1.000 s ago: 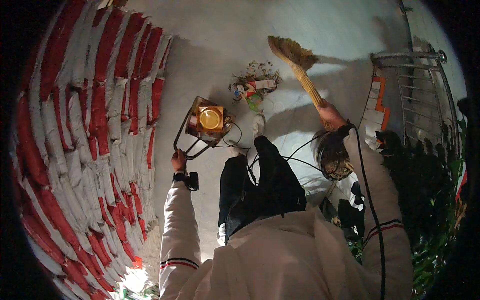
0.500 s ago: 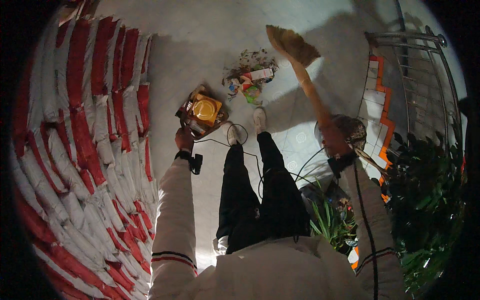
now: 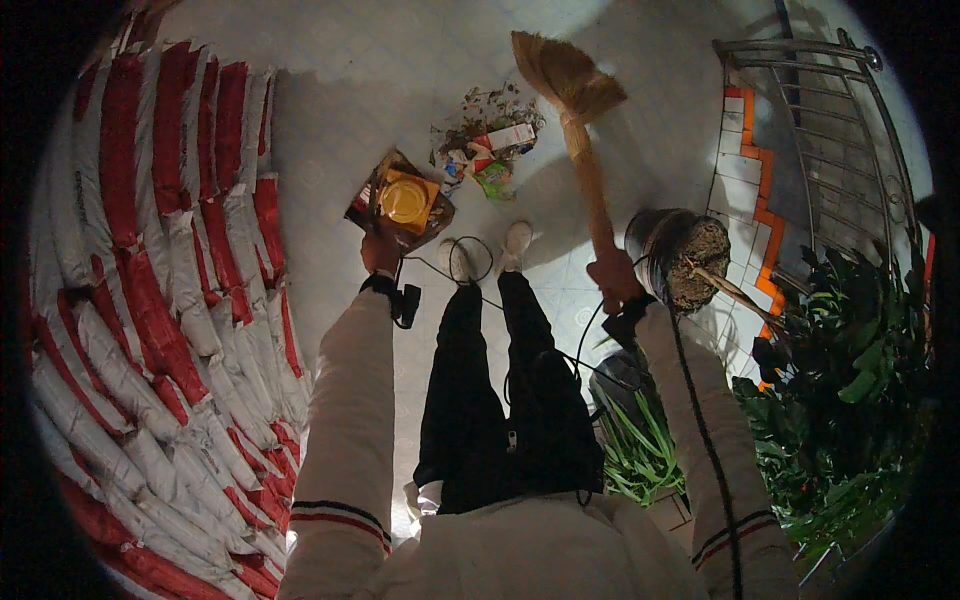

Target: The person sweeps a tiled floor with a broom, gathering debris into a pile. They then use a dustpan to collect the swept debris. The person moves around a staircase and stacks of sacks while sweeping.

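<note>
In my left hand is the near side of a dark, squarish dustpan. A yellow plastic container lies in it among other scraps. My right hand is closed round the handle of a straw broom, whose fanned bristles point away from me. Left of the broom, a litter pile of dry leaves, crumpled wrappers and a small white-and-red carton lies on the floor. The dustpan is nearer to me than this pile, and the bristles are apart from it.
Stacked red-and-white sacks line the left side. On the right are a plant pot with soil, leafy plants, an orange-edged tiled step and a metal railing. A dark cable loops around my shoes and legs.
My right hand has moved left, away from the plant pot, and the broom stands straighter in view. My left hand has shifted slightly with the dustpan. The whole view has shifted a little.
</note>
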The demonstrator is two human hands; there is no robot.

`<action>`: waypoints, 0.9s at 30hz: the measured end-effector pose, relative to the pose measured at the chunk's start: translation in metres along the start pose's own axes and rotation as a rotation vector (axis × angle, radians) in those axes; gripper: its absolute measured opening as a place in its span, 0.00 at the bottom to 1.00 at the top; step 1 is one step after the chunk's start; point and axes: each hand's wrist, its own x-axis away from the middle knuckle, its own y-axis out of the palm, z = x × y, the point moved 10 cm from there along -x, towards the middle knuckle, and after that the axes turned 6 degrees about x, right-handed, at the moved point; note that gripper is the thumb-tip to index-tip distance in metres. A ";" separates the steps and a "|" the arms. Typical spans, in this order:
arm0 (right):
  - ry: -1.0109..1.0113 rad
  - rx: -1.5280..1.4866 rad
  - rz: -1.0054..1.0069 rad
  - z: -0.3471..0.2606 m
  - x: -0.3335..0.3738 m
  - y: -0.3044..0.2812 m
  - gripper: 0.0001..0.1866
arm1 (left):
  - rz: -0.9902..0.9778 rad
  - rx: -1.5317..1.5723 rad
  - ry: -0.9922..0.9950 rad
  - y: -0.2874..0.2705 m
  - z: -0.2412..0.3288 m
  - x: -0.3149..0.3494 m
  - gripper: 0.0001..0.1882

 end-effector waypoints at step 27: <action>0.461 -1.078 -0.748 -0.077 0.277 -0.138 0.33 | -0.108 -0.129 0.126 0.037 -0.061 -0.010 0.30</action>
